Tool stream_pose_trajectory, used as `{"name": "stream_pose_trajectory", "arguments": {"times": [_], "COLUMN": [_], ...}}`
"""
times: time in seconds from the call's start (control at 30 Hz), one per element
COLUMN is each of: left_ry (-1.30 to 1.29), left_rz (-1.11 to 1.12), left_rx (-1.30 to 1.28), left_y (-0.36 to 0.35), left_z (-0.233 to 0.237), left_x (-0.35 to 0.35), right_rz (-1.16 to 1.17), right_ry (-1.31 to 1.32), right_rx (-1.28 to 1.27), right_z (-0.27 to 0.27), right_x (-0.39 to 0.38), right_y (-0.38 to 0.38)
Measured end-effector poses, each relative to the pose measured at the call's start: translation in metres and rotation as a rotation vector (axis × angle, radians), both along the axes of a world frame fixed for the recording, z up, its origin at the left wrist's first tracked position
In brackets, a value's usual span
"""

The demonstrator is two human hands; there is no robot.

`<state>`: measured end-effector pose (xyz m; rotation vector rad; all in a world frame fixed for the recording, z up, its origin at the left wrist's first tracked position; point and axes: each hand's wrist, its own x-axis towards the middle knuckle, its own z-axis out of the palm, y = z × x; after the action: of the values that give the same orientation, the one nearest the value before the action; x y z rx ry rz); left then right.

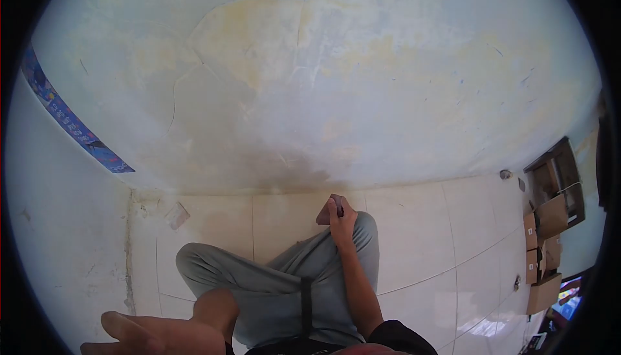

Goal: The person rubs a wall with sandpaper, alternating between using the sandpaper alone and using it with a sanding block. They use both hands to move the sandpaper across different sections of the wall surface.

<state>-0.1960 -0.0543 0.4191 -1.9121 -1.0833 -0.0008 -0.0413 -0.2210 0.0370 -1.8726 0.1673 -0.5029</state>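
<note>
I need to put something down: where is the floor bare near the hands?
Bare tiles: right of the knee, between the right hand, closed on a small dark object, and the cardboard boxes. A narrower strip lies between the legs and the wall, with a scrap at its left. Crowded: by the boxes, legs and left hand.

A small reddish-brown object, possibly a wallet, sits roughly upright just above the knee, clasped in the right hand.

Cardboard boxes are stacked on the tiled floor at right; a blue patterned strip is seen at left.
</note>
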Motion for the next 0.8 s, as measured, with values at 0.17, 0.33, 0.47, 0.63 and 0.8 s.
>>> {"name": "stream_pose_trajectory", "arguments": {"times": [0.17,0.33,0.47,0.63,0.8], "left_ry": [0.137,0.121,0.345,0.245,0.391], "left_rz": [-0.732,-0.942,-0.421,0.225,0.107], "left_rx": [0.539,0.352,0.451,0.103,-0.400], "left_y": [0.078,0.062,0.064,0.026,-0.002], "left_z": [-0.033,-0.016,-0.034,-0.023,0.026], "left_x": [-0.042,-0.036,-0.032,0.003,0.021], "right_rz": [-0.016,-0.025,-0.017,-0.010,-0.014], "right_ry": [-0.025,-0.021,-0.009,-0.018,-0.002], "right_rx": [-0.013,-0.052,-0.047,-0.031,-0.057], "right_z": [-0.002,-0.004,-0.008,-0.007,-0.013], "right_x": [0.002,0.001,0.003,0.001,0.003], "right_y": [0.001,-0.001,-0.001,-0.001,-0.003]}}
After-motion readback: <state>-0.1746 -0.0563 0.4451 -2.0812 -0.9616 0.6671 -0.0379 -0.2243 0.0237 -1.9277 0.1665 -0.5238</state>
